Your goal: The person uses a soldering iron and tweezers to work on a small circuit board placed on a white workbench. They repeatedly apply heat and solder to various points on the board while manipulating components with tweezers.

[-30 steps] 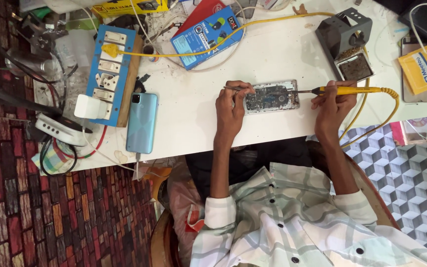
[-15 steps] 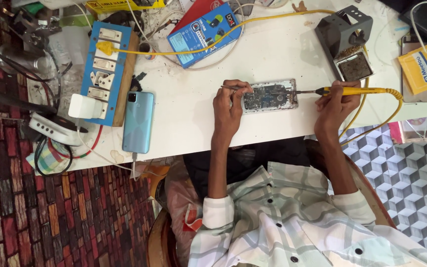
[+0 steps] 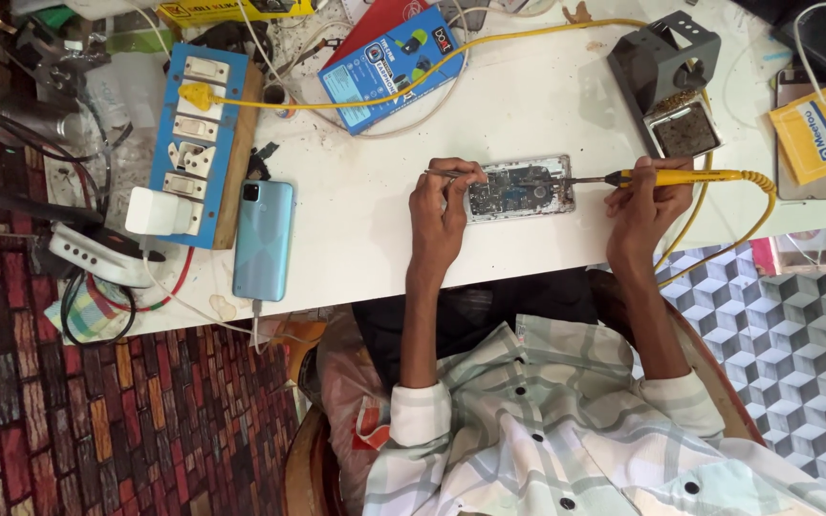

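Opened phone (image 3: 520,188) flat on white table (image 3: 528,86), long axis left-right. Left hand (image 3: 442,215) pinches tweezers (image 3: 453,173). Right hand (image 3: 644,205) fingers pinch yellow soldering iron (image 3: 681,178), tip pointing left onto phone.

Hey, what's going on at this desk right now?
A person sits at a white table working on an opened phone with its circuit board bare. The right hand holds a yellow soldering iron, its tip at the phone's right end. The left hand holds thin tweezers over the phone's left end. A soldering iron stand sits behind, and a light blue phone lies to the left beside a switchboard.
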